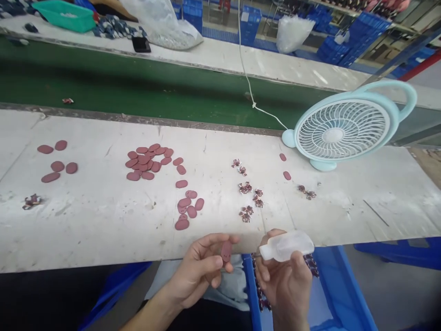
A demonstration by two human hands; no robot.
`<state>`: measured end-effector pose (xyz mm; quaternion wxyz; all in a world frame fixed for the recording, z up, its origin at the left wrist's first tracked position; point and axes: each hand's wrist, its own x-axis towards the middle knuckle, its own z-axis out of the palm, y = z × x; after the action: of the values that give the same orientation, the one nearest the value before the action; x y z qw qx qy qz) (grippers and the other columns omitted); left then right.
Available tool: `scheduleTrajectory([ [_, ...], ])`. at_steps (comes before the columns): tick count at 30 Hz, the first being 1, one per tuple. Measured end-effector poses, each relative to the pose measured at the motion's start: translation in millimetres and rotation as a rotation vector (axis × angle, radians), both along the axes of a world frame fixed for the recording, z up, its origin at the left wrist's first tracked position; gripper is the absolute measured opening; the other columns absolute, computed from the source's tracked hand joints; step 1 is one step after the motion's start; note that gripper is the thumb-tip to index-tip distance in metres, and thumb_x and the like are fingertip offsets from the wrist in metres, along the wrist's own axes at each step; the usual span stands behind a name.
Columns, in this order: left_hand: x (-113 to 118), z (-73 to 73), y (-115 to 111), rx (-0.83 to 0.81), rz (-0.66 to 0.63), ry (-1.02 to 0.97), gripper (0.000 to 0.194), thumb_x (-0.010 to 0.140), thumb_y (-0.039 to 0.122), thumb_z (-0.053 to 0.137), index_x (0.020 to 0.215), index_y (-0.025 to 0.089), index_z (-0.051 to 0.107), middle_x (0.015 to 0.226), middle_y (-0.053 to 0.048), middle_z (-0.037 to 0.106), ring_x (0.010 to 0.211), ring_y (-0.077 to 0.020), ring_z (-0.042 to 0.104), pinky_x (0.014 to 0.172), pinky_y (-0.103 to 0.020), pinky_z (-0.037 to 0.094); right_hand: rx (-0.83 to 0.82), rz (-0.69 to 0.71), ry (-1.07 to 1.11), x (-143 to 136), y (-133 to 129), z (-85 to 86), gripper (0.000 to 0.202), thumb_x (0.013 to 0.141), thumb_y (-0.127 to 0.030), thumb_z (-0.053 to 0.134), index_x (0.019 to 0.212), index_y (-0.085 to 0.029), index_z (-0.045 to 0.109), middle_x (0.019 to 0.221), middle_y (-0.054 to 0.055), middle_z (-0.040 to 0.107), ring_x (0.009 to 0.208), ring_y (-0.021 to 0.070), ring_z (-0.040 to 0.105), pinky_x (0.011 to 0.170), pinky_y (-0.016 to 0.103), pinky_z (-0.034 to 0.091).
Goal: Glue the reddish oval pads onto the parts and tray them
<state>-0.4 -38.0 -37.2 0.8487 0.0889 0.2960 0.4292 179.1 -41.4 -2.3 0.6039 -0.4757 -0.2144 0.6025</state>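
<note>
Near the table's front edge, my left hand (pixel 203 269) pinches a dark red oval piece (pixel 226 251) between thumb and fingers; small dark marks show on its face. To its right, my right hand (pixel 287 280) is wrapped round a translucent white bottle (pixel 291 246), its nozzle tilted toward the left hand, apart from the piece. Beyond my hands, more red ovals (pixel 192 211) lie loosely in a trail, with a heap of ovals (pixel 144 161) behind them. Several small dark, shiny clusters (pixel 245 187) rest on the table right of the ovals.
A light blue fan (pixel 341 131) stands at the table's back right, its white cord (pixel 246 76) running upward. Below my right hand is a blue crate (pixel 347 289) holding rows of dark pieces. A green belt (pixel 165 87) runs behind the white table (pixel 93 220).
</note>
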Motion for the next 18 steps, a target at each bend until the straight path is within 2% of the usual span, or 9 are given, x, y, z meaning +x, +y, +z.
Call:
scheduleTrajectory([
  [2,1,1.8,-2,0.020,-0.023,-0.012,0.039,0.075,0.018,0.084,0.113,0.023,0.076,0.123,-0.010,0.073,0.070,-0.0120,0.072,0.041,-0.010,0.046,0.020,-0.056,-0.132,-8,-4,5.3,0.038,0.082,-0.061,0.070,0.099,-0.028,0.065,0.059,-0.004,0.057,0.034,0.0129,0.049,0.026,0.023,0.039],
  [4,3,2.6,-4,0.035,-0.041,-0.016,0.036,0.078,0.023,0.083,0.113,0.023,0.076,0.117,-0.011,0.076,0.075,-0.0153,0.073,0.043,-0.012,0.049,0.051,-0.121,-0.282,-16,-9,9.8,0.032,0.082,-0.058,0.070,0.099,-0.031,0.066,0.058,-0.003,0.058,0.036,0.0173,0.054,0.029,0.029,0.044],
  [8,7,1.1,-9,0.080,-0.039,0.000,0.031,0.083,0.031,0.079,0.112,0.020,0.077,0.111,-0.014,0.079,0.086,-0.0207,0.075,0.055,-0.018,0.056,0.234,-0.208,-0.528,-32,-16,12.0,0.026,0.085,-0.048,0.067,0.104,-0.030,0.064,0.061,-0.002,0.065,0.041,0.0234,0.061,0.035,0.036,0.049],
  [10,8,-0.4,-11,0.094,-0.031,0.019,0.031,0.084,0.033,0.078,0.112,0.020,0.078,0.111,-0.014,0.079,0.082,-0.0181,0.075,0.064,-0.021,0.059,0.285,-0.214,-0.585,-37,-18,9.2,0.026,0.086,-0.043,0.064,0.107,-0.029,0.063,0.064,-0.001,0.067,0.044,0.0247,0.063,0.037,0.037,0.050],
  [14,8,-3.9,-14,0.105,-0.023,0.049,0.033,0.084,0.036,0.078,0.114,0.021,0.077,0.112,-0.012,0.080,0.083,-0.0169,0.074,0.081,-0.029,0.060,0.258,-0.234,-0.649,-38,-22,1.8,0.026,0.086,-0.040,0.062,0.110,-0.030,0.062,0.068,-0.001,0.070,0.050,0.0263,0.065,0.051,0.047,0.057],
  [16,8,-5.1,-15,0.112,-0.016,0.037,0.033,0.084,0.035,0.078,0.114,0.021,0.077,0.112,-0.012,0.080,0.082,-0.0171,0.074,0.084,-0.033,0.060,0.243,-0.247,-0.668,-36,-25,-1.2,0.025,0.086,-0.039,0.060,0.109,-0.029,0.062,0.068,-0.001,0.069,0.049,0.0263,0.064,0.052,0.048,0.057],
  [18,8,-5.6,-15,0.121,-0.005,0.004,0.033,0.085,0.034,0.078,0.114,0.020,0.077,0.111,-0.012,0.080,0.081,-0.0172,0.073,0.084,-0.035,0.060,0.212,-0.171,-0.674,-33,-29,-4.0,0.027,0.086,-0.041,0.058,0.112,-0.033,0.057,0.070,-0.001,0.067,0.051,0.0271,0.065,0.053,0.049,0.056],
])
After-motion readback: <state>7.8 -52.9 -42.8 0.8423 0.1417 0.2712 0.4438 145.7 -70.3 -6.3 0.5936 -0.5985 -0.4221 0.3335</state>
